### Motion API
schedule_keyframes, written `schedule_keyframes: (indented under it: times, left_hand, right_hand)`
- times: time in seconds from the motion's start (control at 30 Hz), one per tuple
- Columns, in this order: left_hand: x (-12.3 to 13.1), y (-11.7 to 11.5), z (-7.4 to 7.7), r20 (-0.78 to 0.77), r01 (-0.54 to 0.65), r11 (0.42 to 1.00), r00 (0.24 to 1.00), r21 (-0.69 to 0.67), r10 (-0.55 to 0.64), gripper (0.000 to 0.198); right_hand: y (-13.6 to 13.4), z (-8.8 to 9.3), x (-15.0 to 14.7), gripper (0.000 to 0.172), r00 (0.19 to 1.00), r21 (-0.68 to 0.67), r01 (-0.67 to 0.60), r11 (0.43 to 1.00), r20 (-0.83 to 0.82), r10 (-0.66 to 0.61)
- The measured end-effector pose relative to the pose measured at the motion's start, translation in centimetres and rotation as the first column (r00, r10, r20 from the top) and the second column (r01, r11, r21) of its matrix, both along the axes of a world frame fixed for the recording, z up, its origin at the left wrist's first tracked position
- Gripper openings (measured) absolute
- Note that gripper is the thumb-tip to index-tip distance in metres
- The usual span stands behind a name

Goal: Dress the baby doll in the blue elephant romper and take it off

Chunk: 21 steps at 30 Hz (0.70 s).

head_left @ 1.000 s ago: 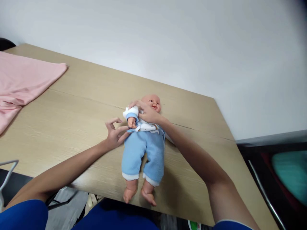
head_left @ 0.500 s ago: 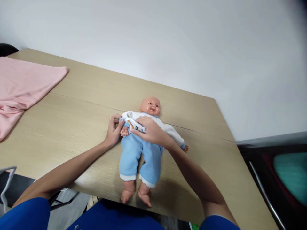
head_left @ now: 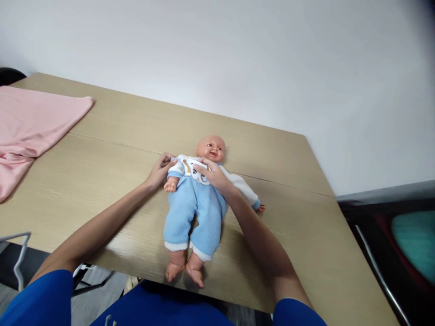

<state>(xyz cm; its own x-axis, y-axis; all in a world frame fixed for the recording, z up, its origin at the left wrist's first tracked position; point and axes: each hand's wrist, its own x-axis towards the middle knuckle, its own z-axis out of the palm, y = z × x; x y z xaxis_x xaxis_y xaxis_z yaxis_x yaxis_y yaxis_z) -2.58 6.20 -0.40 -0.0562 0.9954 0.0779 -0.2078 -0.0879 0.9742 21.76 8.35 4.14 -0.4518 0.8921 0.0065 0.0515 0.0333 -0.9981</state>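
Note:
A baby doll (head_left: 195, 206) in a white top and light blue trousers lies on its back on the wooden table (head_left: 112, 163), feet toward me over the near edge. My left hand (head_left: 159, 171) is closed on the doll's white sleeve at its shoulder. My right hand (head_left: 212, 175) rests on the doll's chest, its fingers pinching the front of the white top. The doll's other arm sticks out to the right past my right forearm.
A pink cloth (head_left: 30, 127) lies on the table's far left. A white wire shape (head_left: 16, 267) shows at the lower left below the table edge. A dark area with a teal object (head_left: 413, 246) lies to the right of the table.
The doll's white top has been drawn down over its chest and its arm now hangs at its side. My left hand moved up to the shoulder; the doll shifted slightly toward me.

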Motion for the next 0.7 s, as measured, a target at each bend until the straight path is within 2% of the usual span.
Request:
schedule_keyframes:
  times: [0.1,0.2,0.37,0.5,0.7]
  left_hand:
    - [-0.4,0.6,0.7,0.005,0.101,0.994,0.995,-0.038,-0.101,0.045]
    - [-0.1,1.8,1.4,0.012,0.177,0.978,0.984,-0.108,-0.177,0.048]
    - [1.5,4.2,1.8,0.162,0.289,0.935,0.952,-0.206,-0.258,0.048]
    - [1.8,5.2,1.7,0.156,0.317,0.923,0.945,-0.217,-0.288,0.032]
    - [1.9,6.4,0.5,0.111,0.363,0.911,0.931,-0.198,-0.347,0.031]
  right_hand:
    - [0.0,-0.1,0.2,0.048,0.999,-0.034,-0.012,0.999,-0.041,0.01]
    - [0.2,-0.3,0.5,0.049,0.994,-0.161,-0.023,0.987,-0.113,0.004]
    - [0.8,-0.8,1.0,0.045,0.979,-0.213,0.055,0.975,-0.179,-0.095]
    - [0.9,-1.5,1.0,0.045,0.954,-0.224,0.17,0.96,-0.207,-0.217]
    - [0.7,-1.9,0.8,0.041,0.928,-0.237,0.245,0.94,-0.222,-0.298]
